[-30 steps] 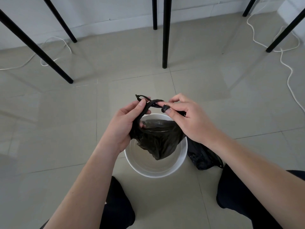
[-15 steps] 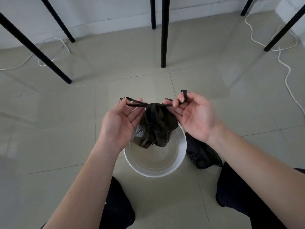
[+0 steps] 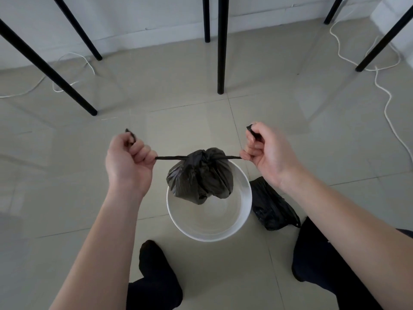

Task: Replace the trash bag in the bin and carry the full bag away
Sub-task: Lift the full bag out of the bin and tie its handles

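**Knotted black bag held over white bin on tiled floor**

A small black plastic trash bag (image 3: pixel 200 175), gathered shut at its neck, is held directly above the round white plastic bin (image 3: pixel 207 239). The bin stands on a glossy pale grey tiled floor (image 3: pixel 67 198). A thin black tie strand (image 3: pixel 169 157) left of the bin is gripped in the curled fingers of the left hand (image 3: pixel 128 162). The opposite strand is gripped likewise by the right hand (image 3: pixel 268 153). Both strands are drawn taut. A crumpled black plastic bag (image 3: pixel 271 209) lies on the floor just right of the bin. Beyond the bin, slender black metal legs (image 3: pixel 221 45) are planted on the tiles, loose white cables (image 3: pixel 388 104) are strewn about, and the floor is bounded by a white wall (image 3: pixel 134 25).
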{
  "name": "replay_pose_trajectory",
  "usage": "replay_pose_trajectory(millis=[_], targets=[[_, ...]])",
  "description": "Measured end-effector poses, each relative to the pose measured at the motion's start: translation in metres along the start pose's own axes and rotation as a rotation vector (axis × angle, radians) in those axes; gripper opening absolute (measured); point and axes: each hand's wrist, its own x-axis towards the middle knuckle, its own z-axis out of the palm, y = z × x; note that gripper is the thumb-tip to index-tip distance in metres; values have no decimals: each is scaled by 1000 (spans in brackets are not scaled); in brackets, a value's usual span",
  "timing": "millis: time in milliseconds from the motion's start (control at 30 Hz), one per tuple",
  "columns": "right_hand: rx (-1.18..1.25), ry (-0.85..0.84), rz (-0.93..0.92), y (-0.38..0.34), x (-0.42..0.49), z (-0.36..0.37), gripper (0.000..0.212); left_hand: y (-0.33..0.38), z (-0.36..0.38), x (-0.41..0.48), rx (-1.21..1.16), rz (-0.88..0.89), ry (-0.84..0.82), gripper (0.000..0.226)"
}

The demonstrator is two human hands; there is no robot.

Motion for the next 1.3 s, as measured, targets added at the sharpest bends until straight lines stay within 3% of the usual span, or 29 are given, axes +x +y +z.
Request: replay_pose_trajectory(millis=[67,200,367,500,633,833,1167,1300], targets=[[-211,-63,-100,6,-2,0,32,-5,3,-5,377,135,-82,31],[-535,-163,-212,9,-7,-2,22,-29,4,-11,1282,358,-314,7],[-981,-231,-305,15,-9,1,13,-46,3,-10,1681,263,-451,19],[-1215,-239,-166,31,-2,-7,9,-44,0,-8,1692,199,-526,31],[-1287,-231,-179,31,0,-10,2,-42,2,-8,1594,198,-584,28],[-1181,-215,-184,16,0,-10,13,-32,6,-12,1437,376,-507,23],[-1195,-251,-133,5,7,-15,18,-22,-1,-4,1389,367,-341,26],[-1228,-253,-116,9,9,-15,19,-27,0,-4,1376,348,-348,23]])
